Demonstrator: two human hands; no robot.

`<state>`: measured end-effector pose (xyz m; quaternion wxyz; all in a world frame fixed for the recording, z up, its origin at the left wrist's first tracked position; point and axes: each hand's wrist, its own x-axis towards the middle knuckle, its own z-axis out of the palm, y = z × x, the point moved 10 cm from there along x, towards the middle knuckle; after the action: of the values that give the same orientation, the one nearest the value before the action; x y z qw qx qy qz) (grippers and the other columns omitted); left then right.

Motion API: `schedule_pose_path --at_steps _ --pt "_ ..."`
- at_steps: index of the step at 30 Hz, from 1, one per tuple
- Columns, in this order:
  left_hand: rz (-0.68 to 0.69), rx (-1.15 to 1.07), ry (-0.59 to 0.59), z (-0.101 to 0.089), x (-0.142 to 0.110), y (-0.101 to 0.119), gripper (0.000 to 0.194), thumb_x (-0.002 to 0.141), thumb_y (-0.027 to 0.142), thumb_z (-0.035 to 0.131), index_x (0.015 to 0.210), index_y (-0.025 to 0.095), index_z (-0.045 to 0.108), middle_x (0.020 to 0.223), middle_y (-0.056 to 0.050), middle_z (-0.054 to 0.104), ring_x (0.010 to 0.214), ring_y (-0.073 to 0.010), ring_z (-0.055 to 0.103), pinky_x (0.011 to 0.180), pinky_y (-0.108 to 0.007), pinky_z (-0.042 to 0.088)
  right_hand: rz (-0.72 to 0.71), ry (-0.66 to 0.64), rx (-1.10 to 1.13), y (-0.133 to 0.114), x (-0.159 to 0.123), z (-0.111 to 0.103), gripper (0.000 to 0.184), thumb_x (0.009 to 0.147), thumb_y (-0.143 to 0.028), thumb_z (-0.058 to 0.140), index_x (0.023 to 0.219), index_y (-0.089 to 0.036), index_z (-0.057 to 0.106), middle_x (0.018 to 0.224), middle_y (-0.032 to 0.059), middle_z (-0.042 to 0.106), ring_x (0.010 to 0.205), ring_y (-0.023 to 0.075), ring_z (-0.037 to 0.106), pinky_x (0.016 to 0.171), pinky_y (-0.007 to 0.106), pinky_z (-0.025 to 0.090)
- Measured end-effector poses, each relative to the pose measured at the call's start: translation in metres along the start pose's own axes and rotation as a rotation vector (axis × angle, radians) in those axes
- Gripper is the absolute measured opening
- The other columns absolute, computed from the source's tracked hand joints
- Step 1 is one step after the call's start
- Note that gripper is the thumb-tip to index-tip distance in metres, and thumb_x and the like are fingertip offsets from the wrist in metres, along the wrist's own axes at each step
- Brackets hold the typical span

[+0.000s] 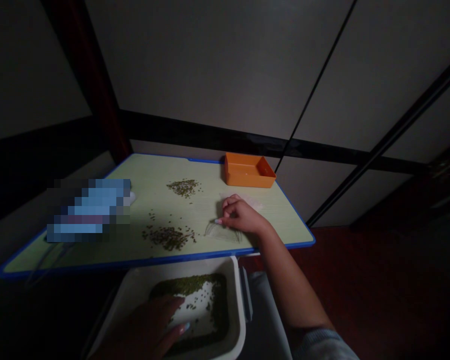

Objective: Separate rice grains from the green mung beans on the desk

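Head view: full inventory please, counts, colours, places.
Table: 1, pale yellow-green, blue edge, centre
Box: 1, orange, table's far right corner
Seed piles: 2, dark green, one far, one near on table
Clear plastic: count unclear, see-through, right half of table
Tub: 1, white, at table's near edge
Seeds in tub: uncountable, green, mostly along its walls
Blurred patch: 1, mostly blue, table's left side
Wall panels: several, grey, behind table
Post: 1, dark red, upper left
Floor: 1, dark red, lower right
Sleeve: 1, grey-blue, bottom right
Left hand: 1, pale nail, inside tub
Right hand: 1, pale nail, at the clear plastic
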<state>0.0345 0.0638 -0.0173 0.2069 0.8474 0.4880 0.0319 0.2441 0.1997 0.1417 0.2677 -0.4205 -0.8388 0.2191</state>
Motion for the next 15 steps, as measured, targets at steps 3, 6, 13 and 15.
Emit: schedule_pose_path --at_steps 3,6,13,15 --pt "0.019 -0.015 0.012 0.0011 -0.0011 -0.0004 0.045 0.090 0.050 0.057 0.127 0.033 0.074 0.133 -0.005 0.077 0.124 -0.0285 0.072 0.109 -0.041 0.057 0.008 -0.001 -0.027 0.0037 0.0001 -0.0001 0.031 0.085 -0.020 0.084 0.060 -0.019 0.065 0.082 0.0020 0.061 0.097 0.0207 0.054 0.097 0.038 0.039" --pt "0.019 -0.027 0.010 0.0031 -0.0032 -0.0035 0.046 0.090 0.052 0.057 0.128 0.033 0.073 0.133 -0.004 0.077 0.123 -0.0281 0.073 0.108 -0.040 0.057 0.022 0.003 -0.046 0.0052 0.0005 -0.0001 0.031 0.086 -0.021 0.084 0.060 -0.019 0.065 0.082 0.0023 0.061 0.098 0.0211 0.054 0.099 0.040 0.039" --pt "0.003 -0.025 -0.003 -0.0001 -0.0038 -0.0020 0.046 0.090 0.050 0.056 0.129 0.033 0.073 0.134 -0.005 0.077 0.125 -0.0290 0.072 0.109 -0.042 0.057 0.005 -0.029 -0.031 -0.0011 0.0006 0.0027 0.032 0.087 -0.021 0.082 0.060 -0.019 0.064 0.082 0.0016 0.060 0.096 0.0198 0.053 0.097 0.037 0.038" --pt "-0.008 -0.020 -0.023 -0.0021 -0.0025 0.0019 0.047 0.089 0.050 0.056 0.128 0.031 0.074 0.133 -0.007 0.077 0.124 -0.0302 0.072 0.109 -0.044 0.057 0.001 -0.039 -0.017 -0.0022 0.0006 0.0034 0.033 0.088 -0.024 0.082 0.060 -0.019 0.064 0.082 0.0013 0.060 0.096 0.0198 0.053 0.096 0.036 0.038"
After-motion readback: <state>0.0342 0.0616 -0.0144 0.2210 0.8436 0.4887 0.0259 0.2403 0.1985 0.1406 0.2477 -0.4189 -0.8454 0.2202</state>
